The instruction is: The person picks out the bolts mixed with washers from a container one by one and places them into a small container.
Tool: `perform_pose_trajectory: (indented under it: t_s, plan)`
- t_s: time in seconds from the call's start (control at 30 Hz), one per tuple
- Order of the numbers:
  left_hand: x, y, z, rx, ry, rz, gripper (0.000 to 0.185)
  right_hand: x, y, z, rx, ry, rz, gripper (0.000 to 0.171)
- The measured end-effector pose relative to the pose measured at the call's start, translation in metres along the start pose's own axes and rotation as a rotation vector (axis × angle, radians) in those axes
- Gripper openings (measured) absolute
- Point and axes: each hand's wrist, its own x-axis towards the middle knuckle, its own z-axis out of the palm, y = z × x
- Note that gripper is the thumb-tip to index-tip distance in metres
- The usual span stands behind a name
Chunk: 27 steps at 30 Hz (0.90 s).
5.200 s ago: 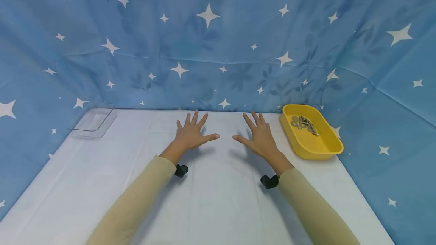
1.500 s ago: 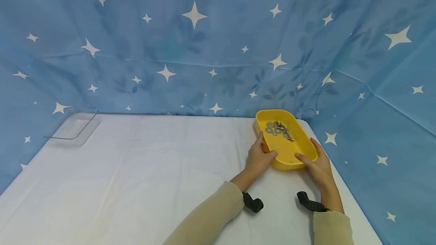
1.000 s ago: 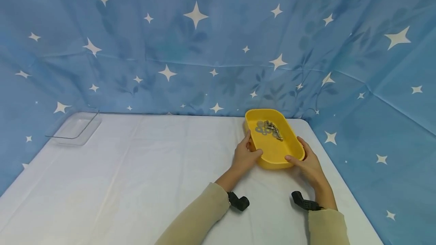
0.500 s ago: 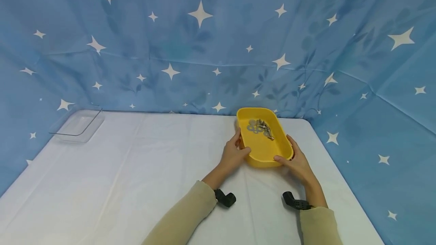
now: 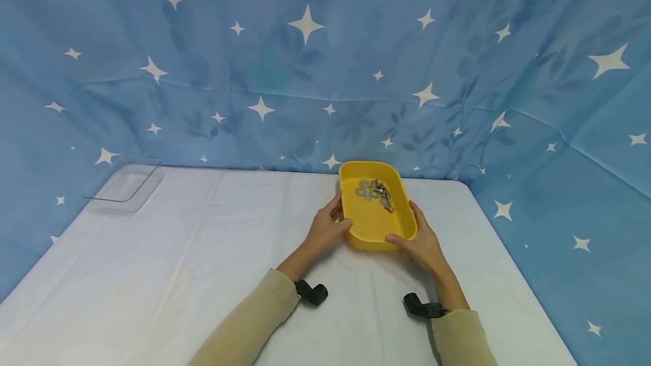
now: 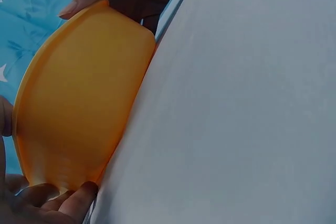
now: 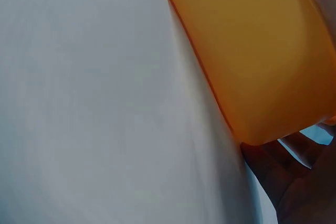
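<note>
**Now: both hands grip a yellow tray on a white desk**

Seen from the head camera, a person in beige sleeves holds a yellow tray (image 5: 377, 222) at the far middle of the desk (image 5: 203, 275), near the blue star-printed backdrop (image 5: 305, 72). The left hand (image 5: 325, 230) curls around the tray's left side, thumb over the rim. The right hand (image 5: 419, 242) wraps the near right corner, thumb on the rim too. So each grip is closed on the tray. A small pile of metal washers and bolts (image 5: 373, 192) lies loose at the tray's far end.

The step in hand looks like moving the tray across the desk. Any next move calls for keeping it level, so the loose metal does not slide.

The backdrop stands close behind the tray, and the desk's right edge is near. Wide open room lies left and toward the person. A clear tray (image 5: 124, 188) sits well apart at the far left corner.
</note>
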Motion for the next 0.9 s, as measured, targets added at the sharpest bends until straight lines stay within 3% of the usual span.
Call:
perform_pose_trajectory:
  t_s: [0.3,0.63,0.9]
  plan:
    - [-0.008,-0.001,-0.028,0.051,0.004,-0.011,0.082,0.000,-0.015,0.025,0.031,-0.004,-0.022,0.111]
    - [-0.015,-0.008,-0.070,0.022,0.023,-0.026,0.081,0.002,-0.040,0.058,0.074,-0.007,-0.071,0.109]
    - [-0.024,-0.008,-0.097,0.078,0.035,-0.026,0.079,0.003,-0.055,0.081,0.064,-0.011,-0.112,0.110]
